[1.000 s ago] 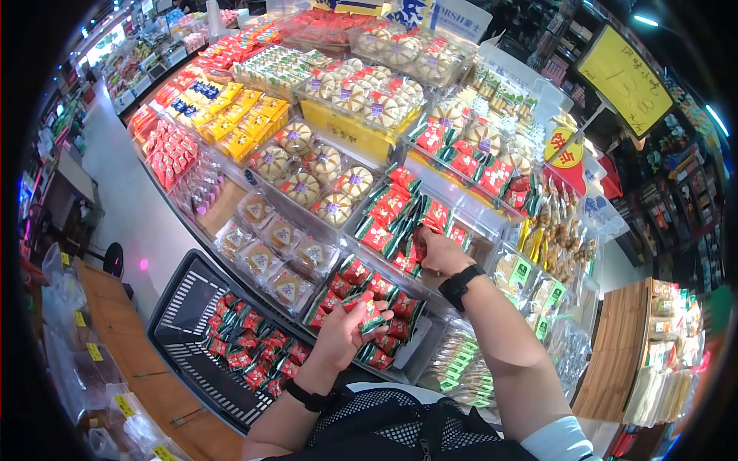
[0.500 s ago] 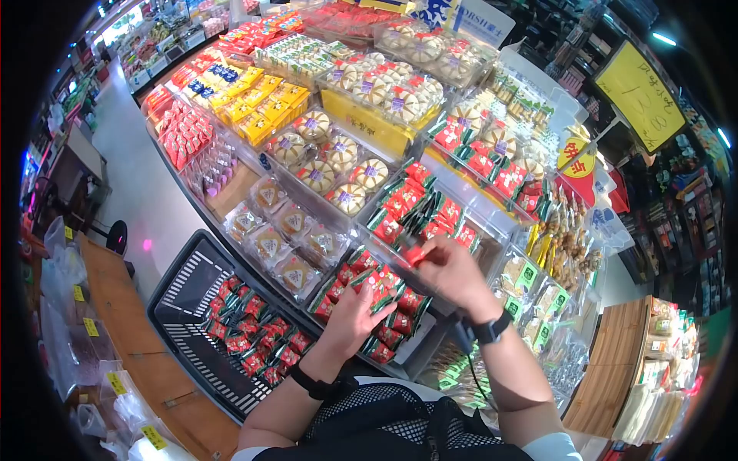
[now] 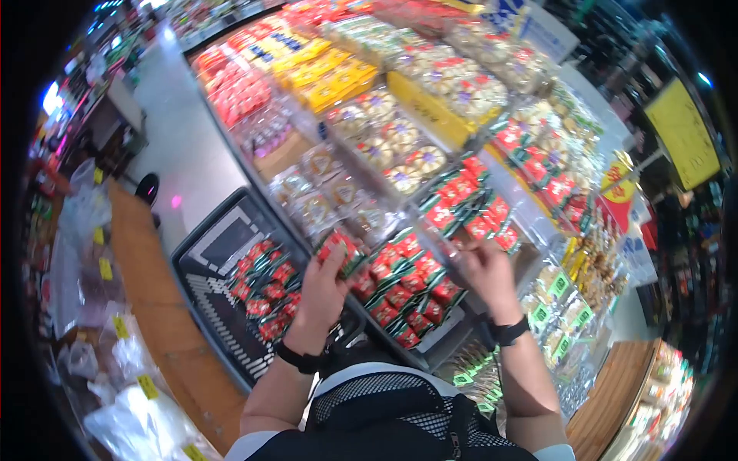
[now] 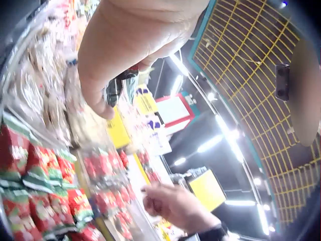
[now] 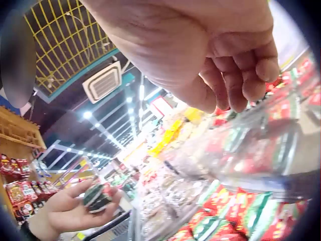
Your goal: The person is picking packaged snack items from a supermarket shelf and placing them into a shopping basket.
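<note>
My left hand [image 3: 319, 290] holds a red-and-green snack packet [image 3: 339, 252] between thumb and fingers, beside the near bin's left edge. In the right wrist view, the same packet's dark green striped side [image 5: 97, 198] shows against the left hand's fingers. The right hand [image 3: 490, 278] hovers at the divider by the rear bin of red packets [image 3: 453, 201], its fingers loosely bent and holding nothing. More red-and-green packets [image 3: 403, 296] fill the near bin between the hands. Left of the left hand, a black shopping basket [image 3: 201, 265] contains a heap of similar packets [image 3: 257, 309].
Clear-wrapped round pastries [image 3: 319, 161] lie behind the left hand, with boxed striped cakes [image 3: 401, 132] farther back. Green-labelled packs [image 3: 560, 286] lie to the right. A yellow price sign [image 3: 684, 134] stands at upper right. A wooden counter [image 3: 150, 303] runs behind the basket.
My left hand has moved from above the near bin toward the basket, still holding a packet. The right hand has drawn back from the rear bin and no longer holds its packet.
</note>
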A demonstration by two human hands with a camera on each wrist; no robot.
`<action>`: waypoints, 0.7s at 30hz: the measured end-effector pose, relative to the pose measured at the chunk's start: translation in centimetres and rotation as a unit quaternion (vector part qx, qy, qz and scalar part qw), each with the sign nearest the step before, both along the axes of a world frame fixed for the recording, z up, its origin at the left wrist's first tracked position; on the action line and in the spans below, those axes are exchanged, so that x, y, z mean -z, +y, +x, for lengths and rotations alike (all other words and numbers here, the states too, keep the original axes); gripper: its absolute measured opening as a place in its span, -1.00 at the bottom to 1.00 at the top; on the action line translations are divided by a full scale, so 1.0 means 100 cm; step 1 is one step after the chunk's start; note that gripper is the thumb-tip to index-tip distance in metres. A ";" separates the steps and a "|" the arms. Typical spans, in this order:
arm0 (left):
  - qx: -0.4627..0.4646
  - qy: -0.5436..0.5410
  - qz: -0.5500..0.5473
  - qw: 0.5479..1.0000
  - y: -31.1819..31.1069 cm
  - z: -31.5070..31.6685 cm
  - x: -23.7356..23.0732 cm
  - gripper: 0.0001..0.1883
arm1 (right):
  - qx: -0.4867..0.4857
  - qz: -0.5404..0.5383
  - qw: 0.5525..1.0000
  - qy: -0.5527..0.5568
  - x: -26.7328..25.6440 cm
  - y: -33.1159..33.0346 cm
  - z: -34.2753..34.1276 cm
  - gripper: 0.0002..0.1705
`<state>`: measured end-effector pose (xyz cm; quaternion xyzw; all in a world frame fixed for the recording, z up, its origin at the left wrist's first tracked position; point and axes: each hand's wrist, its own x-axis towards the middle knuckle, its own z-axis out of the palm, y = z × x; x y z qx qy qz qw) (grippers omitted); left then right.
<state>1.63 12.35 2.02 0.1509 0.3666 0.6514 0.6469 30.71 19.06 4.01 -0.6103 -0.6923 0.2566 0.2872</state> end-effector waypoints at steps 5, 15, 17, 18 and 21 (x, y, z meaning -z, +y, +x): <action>-0.163 0.140 -0.158 0.964 -0.035 -0.087 0.034 -0.75 | 0.072 -0.094 0.991 0.064 0.052 0.004 0.048 -0.81; 0.215 0.351 -0.396 0.821 -0.114 -0.150 0.161 -0.63 | 0.078 -0.100 0.990 0.066 0.059 0.004 0.050 -0.79; 0.246 0.318 -0.418 0.815 -0.119 -0.153 0.169 -0.63 | 0.078 -0.101 0.989 0.068 0.060 0.004 0.050 -0.79; 0.277 0.286 -0.438 0.806 -0.121 -0.155 0.174 -0.63 | 0.079 -0.101 0.989 0.072 0.060 0.005 0.049 -0.79; 0.312 0.362 -0.433 0.764 -0.128 -0.148 0.187 -0.65 | 0.081 -0.107 0.988 0.081 0.058 0.004 0.048 -0.80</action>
